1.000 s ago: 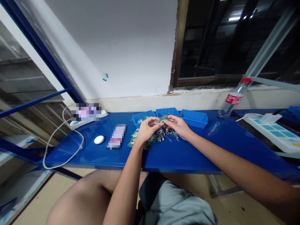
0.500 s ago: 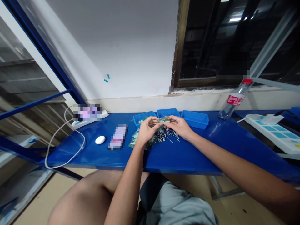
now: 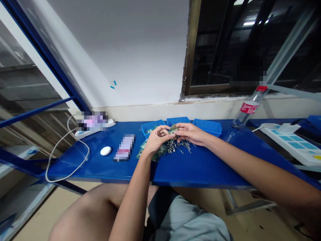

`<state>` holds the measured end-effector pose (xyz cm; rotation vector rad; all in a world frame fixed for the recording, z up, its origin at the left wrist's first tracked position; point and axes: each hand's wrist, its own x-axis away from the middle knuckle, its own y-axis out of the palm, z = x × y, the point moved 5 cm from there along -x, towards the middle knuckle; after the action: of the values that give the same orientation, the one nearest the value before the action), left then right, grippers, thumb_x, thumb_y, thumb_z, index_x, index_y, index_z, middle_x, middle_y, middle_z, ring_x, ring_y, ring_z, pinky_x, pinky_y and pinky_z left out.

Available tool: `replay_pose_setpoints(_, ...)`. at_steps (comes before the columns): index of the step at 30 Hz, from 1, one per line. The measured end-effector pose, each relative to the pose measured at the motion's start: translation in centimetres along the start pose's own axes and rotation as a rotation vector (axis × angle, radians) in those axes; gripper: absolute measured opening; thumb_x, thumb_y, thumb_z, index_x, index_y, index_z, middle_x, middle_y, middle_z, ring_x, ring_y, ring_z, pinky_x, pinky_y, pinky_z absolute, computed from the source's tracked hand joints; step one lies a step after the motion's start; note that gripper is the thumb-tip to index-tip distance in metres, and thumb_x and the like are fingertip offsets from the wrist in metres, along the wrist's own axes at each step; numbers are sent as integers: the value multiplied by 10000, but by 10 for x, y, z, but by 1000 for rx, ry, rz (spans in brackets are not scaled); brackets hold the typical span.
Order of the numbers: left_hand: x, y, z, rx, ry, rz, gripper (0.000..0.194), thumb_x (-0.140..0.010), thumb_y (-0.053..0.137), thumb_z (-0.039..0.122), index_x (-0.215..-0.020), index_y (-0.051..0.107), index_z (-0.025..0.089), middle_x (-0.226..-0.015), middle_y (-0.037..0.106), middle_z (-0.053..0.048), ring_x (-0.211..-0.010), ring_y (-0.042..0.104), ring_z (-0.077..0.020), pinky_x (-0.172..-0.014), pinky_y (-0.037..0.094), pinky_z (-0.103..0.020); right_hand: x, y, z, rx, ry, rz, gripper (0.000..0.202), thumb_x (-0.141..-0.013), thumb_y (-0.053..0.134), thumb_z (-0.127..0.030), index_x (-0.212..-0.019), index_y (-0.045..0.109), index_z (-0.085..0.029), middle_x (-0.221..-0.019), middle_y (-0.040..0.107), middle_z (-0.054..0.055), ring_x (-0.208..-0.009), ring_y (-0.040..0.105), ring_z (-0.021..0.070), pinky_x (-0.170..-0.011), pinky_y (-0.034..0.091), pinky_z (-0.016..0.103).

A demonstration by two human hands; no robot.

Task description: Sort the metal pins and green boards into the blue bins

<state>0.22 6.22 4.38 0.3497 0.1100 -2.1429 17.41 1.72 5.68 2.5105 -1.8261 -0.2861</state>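
My left hand [image 3: 157,138] and my right hand [image 3: 190,132] meet over the blue table, both closed on a small clear greenish plastic bag [image 3: 173,128]. What the bag contains is too small to make out. Beneath my hands lies a pile of small metal fittings [image 3: 172,147], and to its right several thin rivet-like metal pins [image 3: 186,146] are scattered. More greenish plastic bags [image 3: 158,154] lie in a heap under my left wrist. Behind my hands stand a left blue bin [image 3: 152,126], partly filled, a middle bin [image 3: 178,120] and a right bin [image 3: 207,126].
On the left of the table [image 3: 190,172] are a blurred-out phone [image 3: 124,148], a white oval object [image 3: 105,151] and a white cable [image 3: 87,147]. A clear bottle [image 3: 249,107] with a red cap stands at the back right. Power strips [image 3: 292,142] lie at both ends.
The small bag has turned from lying flat to a more upright tilt between my fingers. My right hand has shifted slightly over it. The whole view has moved a little.
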Motion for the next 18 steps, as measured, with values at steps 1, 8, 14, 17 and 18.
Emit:
replay_pose_setpoints(1, 0, 0, 0, -8, -5, -4, 489, -732, 924, 382, -1123, 701, 189, -854, 730, -17, -788, 711, -144, -802, 580, -292, -1, -1, 2, 3, -5, 13, 363, -786, 883, -369, -1084, 756, -206, -1002, 779, 81, -840, 727, 194, -709, 636, 340)
replay_pose_setpoints(8, -4, -3, -1, -102, 26, 79, 478, -771, 895, 404, -1140, 718, 158, -960, 775, -76, -891, 741, -184, -863, 587, -317, -8, -14, 16, 165, -187, 227, 359, -758, 879, -452, -978, 746, -200, -921, 761, 38, -752, 687, 167, -639, 587, 299)
replay_pose_setpoints(14, -2, -1, -2, -247, 88, 88, 395, -825, 851, 423, -1092, 752, 149, -973, 793, -99, -882, 748, -209, -836, 599, -328, -3, -12, 29, 277, -233, 306, 332, -778, 845, -487, -930, 736, -213, -855, 745, 23, -724, 682, 179, -668, 610, 339)
replay_pose_setpoints(17, -2, -1, -1, -288, 118, 94, 389, -832, 842, 437, -1080, 754, 150, -963, 793, -94, -873, 747, -213, -816, 602, -324, 0, -11, 32, 273, -235, 311, 341, -786, 835, -490, -962, 729, -217, -869, 750, 25, -758, 705, 190, -700, 633, 360)
replay_pose_setpoints(18, -2, -1, 0, -294, 126, 100, 397, -829, 845, 440, -1084, 752, 150, -962, 791, -93, -872, 746, -212, -814, 603, -321, 1, -11, 32, 258, -240, 321, 358, -781, 839, -490, -988, 726, -221, -893, 759, 32, -791, 718, 199, -715, 642, 370)
